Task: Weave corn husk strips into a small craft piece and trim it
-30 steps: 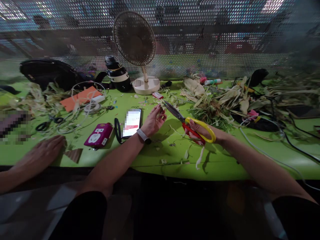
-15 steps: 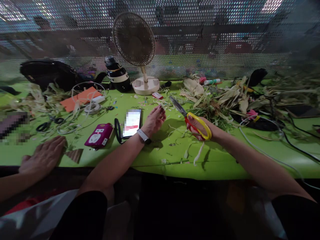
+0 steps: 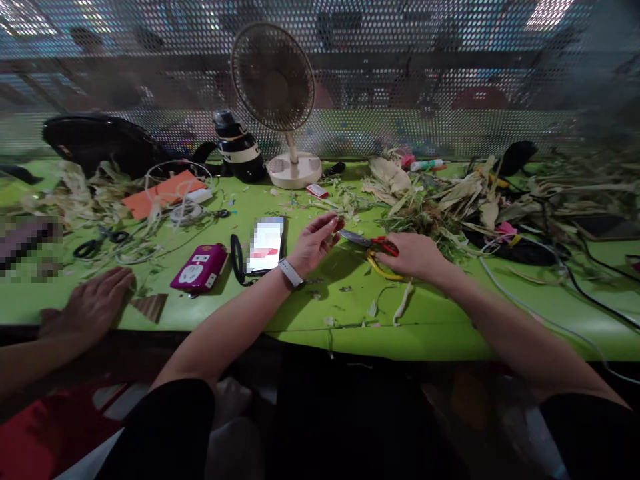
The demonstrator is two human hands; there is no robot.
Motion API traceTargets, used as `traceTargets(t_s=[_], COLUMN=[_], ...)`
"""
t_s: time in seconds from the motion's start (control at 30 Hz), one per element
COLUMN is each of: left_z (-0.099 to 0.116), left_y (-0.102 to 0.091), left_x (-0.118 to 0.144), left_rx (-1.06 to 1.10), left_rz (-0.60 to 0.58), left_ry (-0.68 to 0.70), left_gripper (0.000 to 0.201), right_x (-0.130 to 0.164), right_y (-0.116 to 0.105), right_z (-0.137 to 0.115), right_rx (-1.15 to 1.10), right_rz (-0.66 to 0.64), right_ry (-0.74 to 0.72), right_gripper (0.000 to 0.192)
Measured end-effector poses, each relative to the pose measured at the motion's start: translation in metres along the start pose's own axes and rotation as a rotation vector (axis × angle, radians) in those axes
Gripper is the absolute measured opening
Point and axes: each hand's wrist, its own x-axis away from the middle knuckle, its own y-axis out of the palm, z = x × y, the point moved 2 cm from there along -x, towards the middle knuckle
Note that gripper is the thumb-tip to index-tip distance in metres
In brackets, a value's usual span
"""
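My right hand lies palm down on the green table, closed over the red and yellow handles of the scissors. The scissors lie flat with shut blades pointing left. My left hand, a watch on its wrist, hovers just left of the blade tip with its fingertips pinched on a small pale husk scrap. A pale husk strip lies on the table in front of my right hand.
A phone and a magenta power strip lie left of my left hand. Another person's hand rests at the table's left edge. A fan, black bottle, husk pile and cables surround the area.
My right hand has come down from the air and laid the scissors flat on the table. My left hand moved slightly right toward the blade tip.
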Motion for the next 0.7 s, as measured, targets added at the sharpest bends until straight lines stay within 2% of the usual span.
traceTargets(t_s=[0.07, 0.13, 0.23, 0.3, 0.57, 0.7], left_z=[-0.003, -0.006, -0.012, -0.015, -0.019, -0.020], left_y=[0.002, 0.004, 0.010, 0.013, 0.016, 0.016], left_x=[0.003, 0.007, 0.016, 0.022, 0.028, 0.026], left_rx=[-0.044, -0.111, -0.249, -0.337, -0.531, -0.666], left_rz=[-0.029, -0.077, -0.175, -0.237, -0.377, -0.473], left_ry=[0.006, 0.025, 0.048, 0.051, 0.108, 0.270], left_gripper=[0.015, 0.015, 0.017, 0.019, 0.033, 0.037], right_x=[0.002, 0.004, 0.005, 0.006, 0.004, 0.004], right_y=[-0.003, -0.006, -0.005, -0.003, 0.010, 0.013], right_z=[0.000, -0.001, -0.006, -0.010, -0.013, -0.014], right_rx=[-0.094, -0.290, -0.595, -0.679, -0.615, -0.572], right_rz=[0.154, 0.278, 0.290, 0.283, 0.406, 0.423], right_ry=[-0.050, -0.104, -0.168, -0.202, -0.311, -0.344], right_gripper=[0.035, 0.037, 0.040, 0.037, 0.035, 0.033])
